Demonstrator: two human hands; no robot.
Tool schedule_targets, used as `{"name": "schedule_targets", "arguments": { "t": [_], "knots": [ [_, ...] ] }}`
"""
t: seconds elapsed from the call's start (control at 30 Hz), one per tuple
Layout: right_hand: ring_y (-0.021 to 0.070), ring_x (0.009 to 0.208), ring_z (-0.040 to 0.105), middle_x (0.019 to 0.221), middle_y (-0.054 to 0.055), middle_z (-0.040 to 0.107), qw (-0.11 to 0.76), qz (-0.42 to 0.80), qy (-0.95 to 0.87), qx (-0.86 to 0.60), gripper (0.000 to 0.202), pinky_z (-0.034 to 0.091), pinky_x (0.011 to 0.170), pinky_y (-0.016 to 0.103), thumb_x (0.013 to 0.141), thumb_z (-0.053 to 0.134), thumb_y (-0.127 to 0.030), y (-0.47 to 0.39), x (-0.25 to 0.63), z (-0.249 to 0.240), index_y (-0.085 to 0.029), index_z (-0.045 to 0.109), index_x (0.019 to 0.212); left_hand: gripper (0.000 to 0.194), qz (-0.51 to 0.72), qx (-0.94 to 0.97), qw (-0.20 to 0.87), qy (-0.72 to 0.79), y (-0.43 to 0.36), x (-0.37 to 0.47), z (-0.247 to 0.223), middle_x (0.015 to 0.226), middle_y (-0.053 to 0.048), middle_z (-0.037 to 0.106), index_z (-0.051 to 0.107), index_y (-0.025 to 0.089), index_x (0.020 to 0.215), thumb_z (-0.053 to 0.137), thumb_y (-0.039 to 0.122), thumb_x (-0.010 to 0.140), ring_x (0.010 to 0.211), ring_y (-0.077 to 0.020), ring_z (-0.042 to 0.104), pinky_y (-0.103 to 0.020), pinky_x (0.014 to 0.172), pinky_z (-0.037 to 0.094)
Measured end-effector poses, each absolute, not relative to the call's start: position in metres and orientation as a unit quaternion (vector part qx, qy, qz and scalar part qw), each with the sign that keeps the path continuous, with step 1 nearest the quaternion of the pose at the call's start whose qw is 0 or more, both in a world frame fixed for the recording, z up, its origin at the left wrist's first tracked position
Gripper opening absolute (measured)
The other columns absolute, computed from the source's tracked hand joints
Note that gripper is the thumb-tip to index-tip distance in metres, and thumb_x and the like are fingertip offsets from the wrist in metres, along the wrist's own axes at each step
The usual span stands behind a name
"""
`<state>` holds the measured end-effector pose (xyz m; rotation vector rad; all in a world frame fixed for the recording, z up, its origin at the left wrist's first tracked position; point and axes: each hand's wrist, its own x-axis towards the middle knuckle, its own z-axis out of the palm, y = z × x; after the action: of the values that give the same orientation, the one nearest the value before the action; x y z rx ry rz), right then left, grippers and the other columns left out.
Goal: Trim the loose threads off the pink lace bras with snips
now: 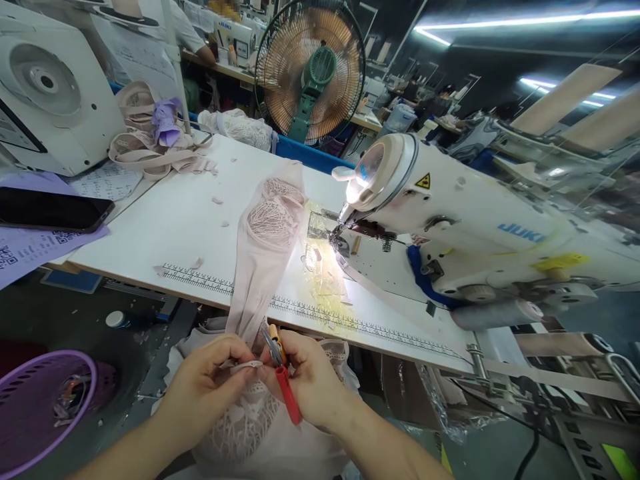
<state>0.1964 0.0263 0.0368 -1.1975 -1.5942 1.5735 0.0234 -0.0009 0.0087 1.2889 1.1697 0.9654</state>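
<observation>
My left hand (207, 383) pinches the edge of a pale pink lace garment (273, 220) at the table's front edge. Beside it, my right hand (313, 377) is closed around small scissors with red and orange handles (287, 395), its fingertips touching the same fabric edge. The garment runs from my hands up across the white table (185, 227), its lace cups lying left of the sewing machine's needle area. More pale lace fabric (240, 427) hangs below my hands over my lap.
A white sewing machine (465, 193) with its lamp lit stands on the right. Straps (145, 150) and a black phone (55, 208) lie at the left. A purple basket (45, 407) is on the floor. Behind the table is a large fan (310, 73); a person's arm (200, 50) shows farther back.
</observation>
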Motion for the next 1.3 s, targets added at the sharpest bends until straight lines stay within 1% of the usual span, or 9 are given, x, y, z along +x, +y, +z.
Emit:
{"name": "schedule_targets", "arguments": {
  "t": [0.23,0.4,0.57,0.7,0.87,0.93,1.03,1.17,1.3],
  "knots": [
    [0.0084,0.053,0.031,0.062,-0.005,0.035,0.304,0.595,-0.603,-0.435,0.033,0.027,0.047,0.022,0.068,0.071,-0.03,0.026,0.197,0.036,-0.019,0.04,0.061,0.007,0.428,0.483,0.599,0.475,0.0,0.028,0.01,0.076,-0.002,0.064,0.066,0.021,0.072,0.065,0.023,0.078,0.071,-0.016,0.06,-0.024,0.064,0.049],
    [0.0102,0.058,0.034,0.067,-0.003,0.042,0.295,0.577,-0.622,-0.439,0.027,0.031,0.051,0.023,0.068,0.071,-0.029,0.026,0.202,0.038,-0.018,0.046,0.066,0.008,0.449,0.462,0.618,0.45,0.004,0.029,0.011,0.082,-0.003,0.065,0.065,0.021,0.069,0.068,0.022,0.076,0.075,-0.0172,0.062,-0.025,0.067,0.051],
    [0.0115,0.06,0.037,0.068,-0.002,0.043,0.276,0.542,-0.656,-0.447,0.025,0.034,0.054,0.024,0.071,0.066,-0.033,0.032,0.221,0.043,-0.019,0.045,0.069,0.009,0.436,0.421,0.635,0.479,0.003,0.032,0.019,0.081,-0.004,0.069,0.064,0.02,0.066,0.069,0.023,0.073,0.08,-0.0204,0.064,-0.029,0.072,0.051],
    [0.0105,0.058,0.033,0.065,-0.004,0.039,0.207,0.459,-0.731,-0.46,0.033,0.031,0.051,0.023,0.07,0.065,-0.032,0.037,0.243,0.045,-0.02,0.035,0.062,0.01,0.42,0.413,0.641,0.492,0.001,0.035,0.027,0.077,-0.004,0.069,0.064,0.019,0.064,0.07,0.025,0.07,0.077,-0.0194,0.063,-0.027,0.069,0.049],
    [0.0109,0.058,0.033,0.065,-0.003,0.041,0.089,0.364,-0.816,-0.44,0.042,0.028,0.051,0.023,0.064,0.07,-0.029,0.038,0.262,0.049,-0.021,0.029,0.06,0.013,0.417,0.365,0.666,0.499,0.0,0.038,0.031,0.07,0.0,0.065,0.062,0.018,0.062,0.071,0.025,0.069,0.06,-0.0121,0.053,-0.022,0.054,0.04],
    [0.0116,0.059,0.035,0.066,-0.002,0.042,0.065,0.331,-0.831,-0.441,0.04,0.029,0.052,0.023,0.063,0.069,-0.024,0.037,0.265,0.049,-0.021,0.029,0.06,0.013,0.417,0.359,0.666,0.504,-0.001,0.039,0.032,0.069,0.0,0.064,0.062,0.019,0.063,0.071,0.025,0.069,0.059,-0.0118,0.052,-0.021,0.052,0.038],
    [0.0119,0.058,0.036,0.064,-0.002,0.042,0.045,0.31,-0.834,-0.454,0.04,0.03,0.051,0.023,0.063,0.067,-0.021,0.035,0.27,0.047,-0.021,0.027,0.059,0.012,0.412,0.374,0.648,0.52,-0.001,0.04,0.033,0.071,0.0,0.064,0.062,0.019,0.064,0.07,0.025,0.07,0.062,-0.0126,0.053,-0.022,0.055,0.04],
    [0.0115,0.056,0.037,0.063,-0.002,0.044,0.059,0.295,-0.833,-0.464,0.042,0.029,0.05,0.023,0.067,0.068,-0.029,0.034,0.275,0.042,-0.022,0.027,0.058,0.013,0.399,0.387,0.638,0.533,-0.001,0.04,0.032,0.071,0.0,0.064,0.06,0.02,0.075,0.069,0.029,0.072,0.062,-0.0135,0.055,-0.023,0.054,0.041],
    [0.011,0.054,0.035,0.062,-0.002,0.044,0.074,0.295,-0.826,-0.474,0.046,0.028,0.049,0.023,0.068,0.07,-0.036,0.034,0.279,0.042,-0.022,0.028,0.057,0.025,0.423,0.38,0.64,0.517,-0.003,0.042,0.03,0.071,0.003,0.065,0.053,0.023,0.09,0.069,0.031,0.073,0.065,-0.014,0.057,-0.024,0.056,0.044]
  ]
}}
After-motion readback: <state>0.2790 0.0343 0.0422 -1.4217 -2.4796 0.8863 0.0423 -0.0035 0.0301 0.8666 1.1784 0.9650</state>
